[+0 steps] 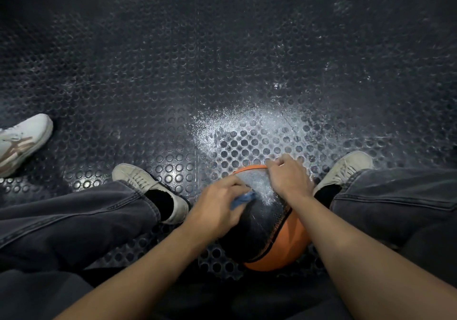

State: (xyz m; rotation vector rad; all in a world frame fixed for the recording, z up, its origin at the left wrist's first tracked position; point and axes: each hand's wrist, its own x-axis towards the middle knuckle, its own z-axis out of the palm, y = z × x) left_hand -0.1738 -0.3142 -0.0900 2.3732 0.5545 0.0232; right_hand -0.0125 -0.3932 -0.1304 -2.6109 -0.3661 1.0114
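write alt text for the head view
Seen from above, a seated person's left hand presses a blue cloth on an orange and black ball that the right hand holds between their shoes. The dark studded floor beyond it is dusted white; another person's white shoe shows at far left.

The blue cloth is mostly hidden under the left hand. The right hand covers the far top of the basketball. The left edge cuts off the white sneaker.

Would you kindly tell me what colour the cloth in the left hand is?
The cloth is blue, clearest in the head view.
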